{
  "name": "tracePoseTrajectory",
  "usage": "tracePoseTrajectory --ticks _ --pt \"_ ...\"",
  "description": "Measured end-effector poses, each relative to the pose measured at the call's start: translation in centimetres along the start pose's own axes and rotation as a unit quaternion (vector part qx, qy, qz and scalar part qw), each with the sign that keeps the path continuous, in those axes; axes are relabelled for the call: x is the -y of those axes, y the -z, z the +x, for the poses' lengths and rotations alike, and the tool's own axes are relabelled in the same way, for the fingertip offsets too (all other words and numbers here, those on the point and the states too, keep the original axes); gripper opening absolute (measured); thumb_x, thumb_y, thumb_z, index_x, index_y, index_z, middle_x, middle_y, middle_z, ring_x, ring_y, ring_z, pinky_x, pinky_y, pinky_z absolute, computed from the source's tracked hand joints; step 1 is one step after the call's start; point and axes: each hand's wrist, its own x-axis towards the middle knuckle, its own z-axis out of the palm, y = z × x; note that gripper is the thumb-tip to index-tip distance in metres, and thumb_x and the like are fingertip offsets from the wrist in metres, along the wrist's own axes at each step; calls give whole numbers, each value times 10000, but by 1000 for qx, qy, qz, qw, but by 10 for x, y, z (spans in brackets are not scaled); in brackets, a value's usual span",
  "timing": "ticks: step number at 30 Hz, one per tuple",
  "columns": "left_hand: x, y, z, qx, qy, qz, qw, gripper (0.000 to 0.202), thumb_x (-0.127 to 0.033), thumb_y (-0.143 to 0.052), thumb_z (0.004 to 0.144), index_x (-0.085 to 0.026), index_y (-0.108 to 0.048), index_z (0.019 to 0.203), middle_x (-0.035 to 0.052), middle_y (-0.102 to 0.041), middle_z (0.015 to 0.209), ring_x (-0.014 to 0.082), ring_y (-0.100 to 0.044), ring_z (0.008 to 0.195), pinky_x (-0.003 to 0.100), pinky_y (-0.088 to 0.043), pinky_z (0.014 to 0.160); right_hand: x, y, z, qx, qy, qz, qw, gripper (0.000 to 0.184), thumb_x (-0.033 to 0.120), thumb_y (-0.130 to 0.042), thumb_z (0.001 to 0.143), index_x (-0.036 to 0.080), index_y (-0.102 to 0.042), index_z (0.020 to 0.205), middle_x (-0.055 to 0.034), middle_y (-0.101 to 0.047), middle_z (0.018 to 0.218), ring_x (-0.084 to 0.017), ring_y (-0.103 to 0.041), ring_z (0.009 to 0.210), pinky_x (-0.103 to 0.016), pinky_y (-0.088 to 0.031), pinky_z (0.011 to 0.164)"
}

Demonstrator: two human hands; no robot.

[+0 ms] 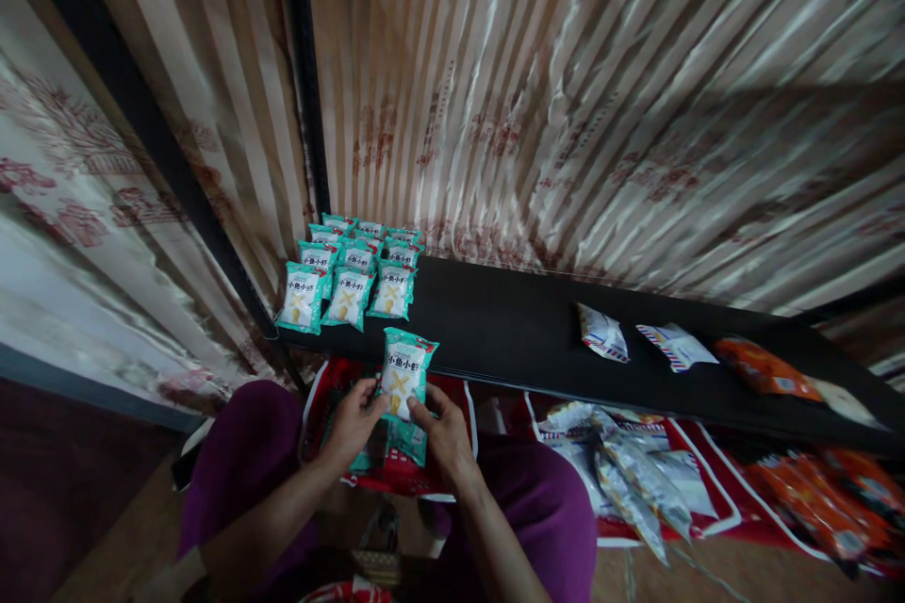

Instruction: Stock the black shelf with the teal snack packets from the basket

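Observation:
Between my two hands, in front of the shelf edge, is a teal and white snack bag (405, 366) with dark lettering and yellow pieces printed on it. My left hand (357, 419) grips its lower left side. On the lower right side, the thumb and fingers of my right hand (442, 424) pinch the same bag. Below it, more teal bags (408, 441) lie in a red bag (321, 415) by my knees. Several matching snack bags (350, 294) stand in rows at the left end of the black shelf (487, 325).
Two white striped packets (602, 333) and an orange packet (764, 367) lie farther right on the shelf. Under it, red bags hold silvery packets (636, 466) and orange packets (827, 490). Dark metal posts (305, 66) rise at the left before a patterned curtain (495, 94).

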Motion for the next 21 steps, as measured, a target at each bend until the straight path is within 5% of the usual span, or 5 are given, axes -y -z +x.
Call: tracePoseTrajectory --ticks 8,13,21 --pt "-18 -9 -1 -106 -208 254 939 336 -254 -504 804 -189 -568 1128 113 -615 1147 253 -538 1125 461 -422 980 18 -3 27 -14 31 -2 999 420 458 -688 666 204 -685 1000 -45 -731 948 -255 -665 865 -378 -532 782" --pt "-17 -19 0 -56 -266 304 913 501 -182 -413 846 -170 -395 1346 133 -418 1410 233 -363 1329 463 -329 1089 20 -3 54 -21 62 -5 998 439 454 -674 689 180 -669 1032 -60 -726 970 -244 -664 855 -383 -522 801" --pt "-25 -25 18 -18 -291 333 897 550 -133 -407 826 -148 -371 1375 128 -278 1504 239 -218 1403 469 -266 1130 20 -6 91 -46 101 -48 993 404 423 -678 681 177 -684 1002 -49 -732 944 -231 -657 822 -386 -509 824"
